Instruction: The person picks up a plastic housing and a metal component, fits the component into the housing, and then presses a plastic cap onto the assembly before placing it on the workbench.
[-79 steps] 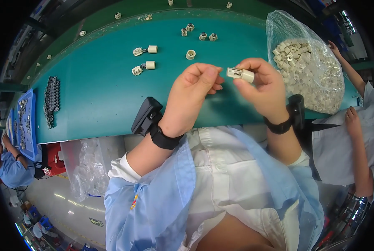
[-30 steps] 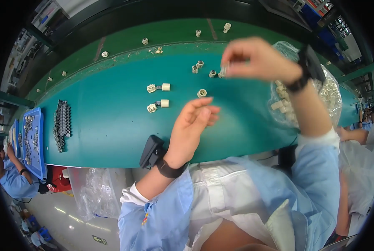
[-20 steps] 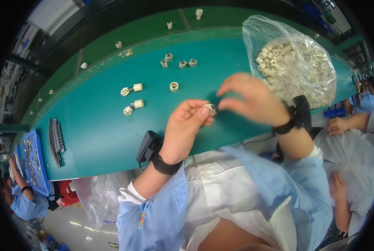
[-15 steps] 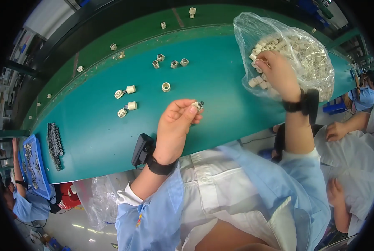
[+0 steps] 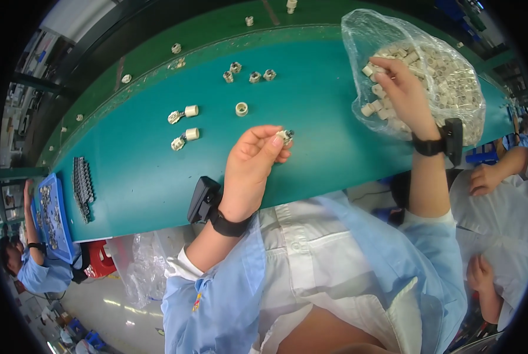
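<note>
My left hand [image 5: 249, 168] is raised over the green table and pinches a small cream part with a dark tip [image 5: 285, 136] between thumb and fingers. Over at the right, my right hand [image 5: 406, 97] reaches into the mouth of a clear plastic bag [image 5: 358, 35]. Its thumb and index finger are apart, right beside a cream cylindrical cap [image 5: 368, 71]; no part shows between them. Many similar caps [image 5: 447, 88] fill the bag. A single cream ring-shaped cap [image 5: 241, 108] stands on the table beyond my left hand.
Two cream assemblies [image 5: 184, 113] [image 5: 185, 138] lie left of centre, with several small parts [image 5: 255, 77] farther back. A stack of dark strips [image 5: 82, 189] and a blue tray [image 5: 69, 236] of parts are at the left. People sit on both sides; a green belt [image 5: 216, 35] runs behind.
The view has shifted, so the table's things appear slightly higher and farther right. My right hand's thumb and index finger have spread apart at the caps. My left hand still pinches the small part.
</note>
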`<state>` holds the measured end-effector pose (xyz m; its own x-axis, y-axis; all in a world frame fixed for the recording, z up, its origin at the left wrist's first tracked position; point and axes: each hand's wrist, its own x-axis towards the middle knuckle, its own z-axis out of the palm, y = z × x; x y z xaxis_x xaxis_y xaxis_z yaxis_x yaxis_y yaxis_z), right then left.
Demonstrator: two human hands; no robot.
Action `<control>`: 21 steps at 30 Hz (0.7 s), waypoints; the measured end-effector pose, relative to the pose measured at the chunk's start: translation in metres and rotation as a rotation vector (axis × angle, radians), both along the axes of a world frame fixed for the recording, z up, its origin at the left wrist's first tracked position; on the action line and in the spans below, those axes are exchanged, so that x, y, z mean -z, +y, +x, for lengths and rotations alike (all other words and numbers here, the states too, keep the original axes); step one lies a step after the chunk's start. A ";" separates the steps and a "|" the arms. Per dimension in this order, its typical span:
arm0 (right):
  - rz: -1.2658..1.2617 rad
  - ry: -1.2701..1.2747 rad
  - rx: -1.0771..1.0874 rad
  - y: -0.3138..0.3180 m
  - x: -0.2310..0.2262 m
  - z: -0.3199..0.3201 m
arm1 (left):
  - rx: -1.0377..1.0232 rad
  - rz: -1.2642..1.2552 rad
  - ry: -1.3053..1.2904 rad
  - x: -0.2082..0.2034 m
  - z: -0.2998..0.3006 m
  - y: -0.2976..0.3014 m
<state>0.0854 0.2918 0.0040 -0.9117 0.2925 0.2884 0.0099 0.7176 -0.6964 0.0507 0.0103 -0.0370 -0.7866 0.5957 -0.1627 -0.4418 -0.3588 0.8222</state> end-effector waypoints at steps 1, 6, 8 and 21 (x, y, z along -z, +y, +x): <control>-0.074 0.030 -0.088 -0.006 -0.005 0.003 | -0.009 0.035 -0.020 -0.002 0.000 0.001; -0.525 -0.051 -0.416 -0.048 -0.007 0.026 | 0.021 0.086 -0.022 -0.009 0.000 0.000; -0.567 -0.088 -0.442 -0.066 -0.005 0.031 | -0.002 0.064 0.001 -0.012 0.002 0.000; -1.104 -0.021 -0.469 -0.110 0.023 0.027 | -0.085 -0.082 0.231 -0.029 0.014 0.002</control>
<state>0.1124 0.1815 -0.0190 -0.9971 0.0106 0.0751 -0.0744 -0.3304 -0.9409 0.0649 0.0121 -0.0077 -0.8554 0.5177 -0.0182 -0.2101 -0.3145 0.9257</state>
